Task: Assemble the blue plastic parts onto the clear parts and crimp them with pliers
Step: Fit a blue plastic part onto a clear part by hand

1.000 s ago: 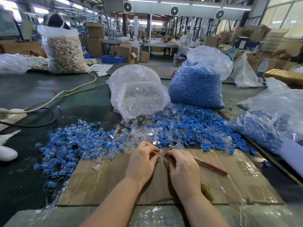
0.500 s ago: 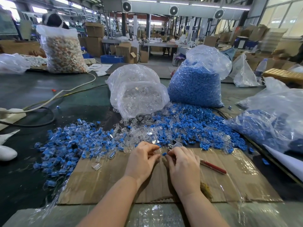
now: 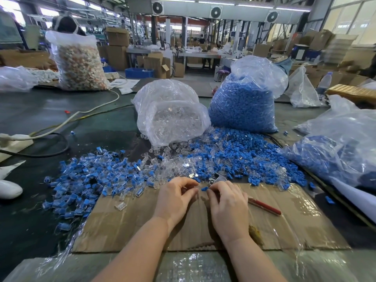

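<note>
My left hand (image 3: 176, 197) and my right hand (image 3: 227, 206) meet over a cardboard sheet (image 3: 295, 224). My right hand pinches a small blue plastic part (image 3: 204, 188) at its fingertips and also holds the red-handled pliers (image 3: 264, 206), whose metal jaws stick out past the fingers. My left hand's fingers are curled round a clear part that is mostly hidden. Loose blue parts (image 3: 244, 155) and clear parts (image 3: 173, 159) lie heaped just beyond the hands. A pile of assembled blue-and-clear pieces (image 3: 89, 180) lies to the left.
A bag of clear parts (image 3: 168, 115) and a bag of blue parts (image 3: 242, 106) stand behind the heaps. Another bag with blue parts (image 3: 341, 147) lies at the right. Cables (image 3: 61, 123) cross the dark table at the left. A single clear piece (image 3: 120, 205) lies on the cardboard.
The hands have stayed over the cardboard. The blue part now shows between the fingertips of both hands, where a second ago it was barely visible.
</note>
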